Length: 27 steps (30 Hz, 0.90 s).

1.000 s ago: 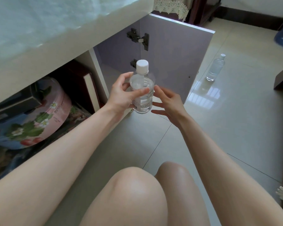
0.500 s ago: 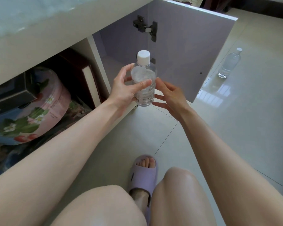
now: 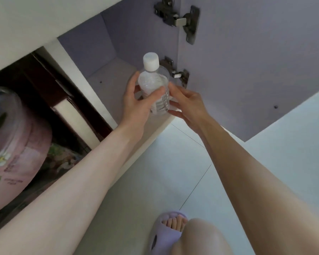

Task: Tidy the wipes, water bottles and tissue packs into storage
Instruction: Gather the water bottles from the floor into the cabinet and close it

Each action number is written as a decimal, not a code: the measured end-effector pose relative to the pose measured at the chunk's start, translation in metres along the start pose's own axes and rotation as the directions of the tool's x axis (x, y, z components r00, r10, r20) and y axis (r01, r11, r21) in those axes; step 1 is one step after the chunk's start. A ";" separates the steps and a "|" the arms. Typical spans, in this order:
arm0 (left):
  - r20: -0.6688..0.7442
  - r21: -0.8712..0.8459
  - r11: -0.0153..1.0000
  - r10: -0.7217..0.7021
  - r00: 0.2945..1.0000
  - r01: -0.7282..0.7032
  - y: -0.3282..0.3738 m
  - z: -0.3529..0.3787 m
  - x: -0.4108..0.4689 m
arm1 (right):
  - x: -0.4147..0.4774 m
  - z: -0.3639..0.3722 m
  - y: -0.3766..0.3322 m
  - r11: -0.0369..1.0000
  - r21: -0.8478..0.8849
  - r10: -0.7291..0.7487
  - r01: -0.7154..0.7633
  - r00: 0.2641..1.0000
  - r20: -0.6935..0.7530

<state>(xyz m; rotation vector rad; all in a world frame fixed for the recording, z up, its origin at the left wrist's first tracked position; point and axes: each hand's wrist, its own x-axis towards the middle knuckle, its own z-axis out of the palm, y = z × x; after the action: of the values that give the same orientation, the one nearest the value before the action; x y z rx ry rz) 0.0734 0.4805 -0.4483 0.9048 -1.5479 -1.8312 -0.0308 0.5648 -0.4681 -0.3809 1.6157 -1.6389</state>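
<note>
Before the open cupboard (image 3: 114, 78), the water bottle (image 3: 156, 92) stood upright in the air, white cap (image 3: 151, 61) on top. The left hand (image 3: 136, 107) was wrapped round its body, thumb across the front. The right hand (image 3: 190, 105) hovered just beside the bottle's right side, fingers loose and spread, gripping nothing.
</note>
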 end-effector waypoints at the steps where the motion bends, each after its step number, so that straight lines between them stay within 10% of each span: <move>1: -0.017 -0.017 1.000 0.008 1.000 -0.009 -0.003 0.001 0.009 | 0.010 0.002 -0.001 1.000 0.001 0.007 -0.007 1.000 0.000; 27: -0.459 -0.297 0.948 -0.036 0.888 -0.115 -0.035 0.016 0.064 | 0.077 0.045 -0.003 0.965 0.261 0.016 -0.007 0.999 -0.033</move>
<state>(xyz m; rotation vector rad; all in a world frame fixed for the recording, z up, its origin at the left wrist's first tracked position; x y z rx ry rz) 0.0216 0.4461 -0.4897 1.0455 -0.9397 -1.6186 -0.0505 0.4792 -0.4831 -0.2071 1.3993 -1.8300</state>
